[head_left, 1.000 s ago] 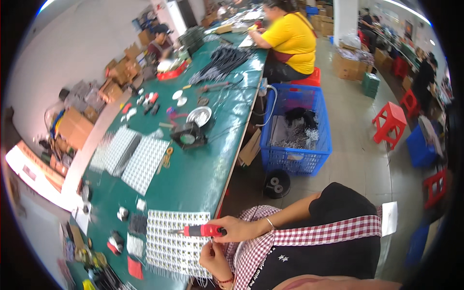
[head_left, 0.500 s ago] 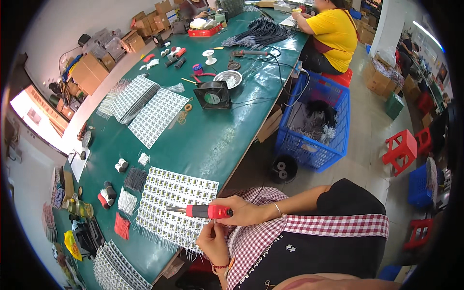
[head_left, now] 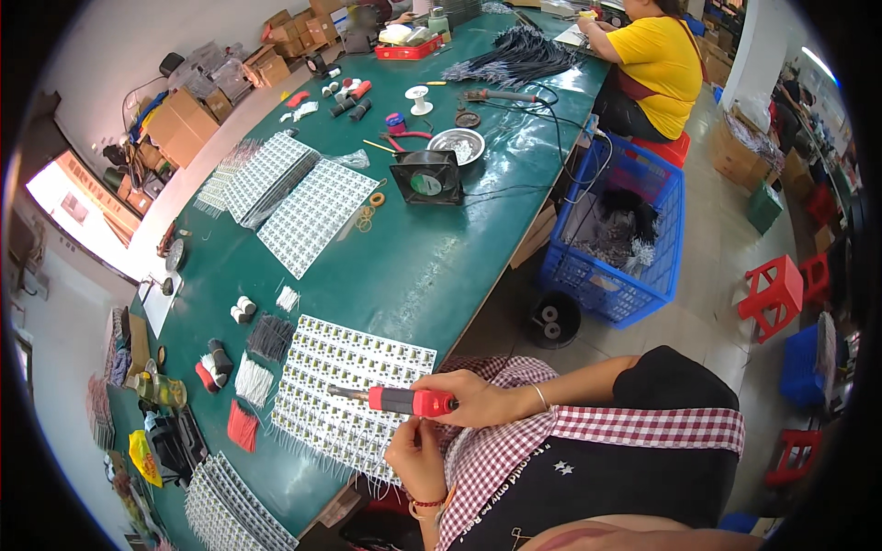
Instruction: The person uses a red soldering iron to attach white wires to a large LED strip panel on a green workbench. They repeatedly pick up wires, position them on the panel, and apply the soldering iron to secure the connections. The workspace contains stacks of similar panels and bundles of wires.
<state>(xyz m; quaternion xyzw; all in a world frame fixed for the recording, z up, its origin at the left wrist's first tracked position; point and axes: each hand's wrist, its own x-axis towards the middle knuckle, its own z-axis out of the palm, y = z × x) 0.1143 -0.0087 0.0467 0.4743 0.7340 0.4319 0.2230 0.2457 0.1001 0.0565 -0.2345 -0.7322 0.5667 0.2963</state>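
Note:
My right hand (head_left: 480,400) is closed round the red and black handle of a soldering iron (head_left: 404,400), whose metal tip points left over a white sheet of small circuit boards (head_left: 344,363). Just below it, my left hand (head_left: 418,461) is pinched at the sheet's right edge; what lies between its fingertips is too small to make out. Thin white wires hang along the sheet's near edge. Left of the sheet lie bundles of black wires (head_left: 270,337), white wires (head_left: 253,379) and red wires (head_left: 242,427).
Stacked board sheets (head_left: 225,505) lie at the near left, and more sheets (head_left: 317,216) farther up the green table (head_left: 404,275). A black fan (head_left: 427,179) and a metal bowl (head_left: 469,138) stand beyond. Right of the table sits a blue crate (head_left: 611,285); a person in yellow (head_left: 652,69) sits behind it.
The whole view has shifted slightly, so the table and hands appear a little farther right. Both hands keep about the same place over the board sheet, the soldering iron still in my right hand.

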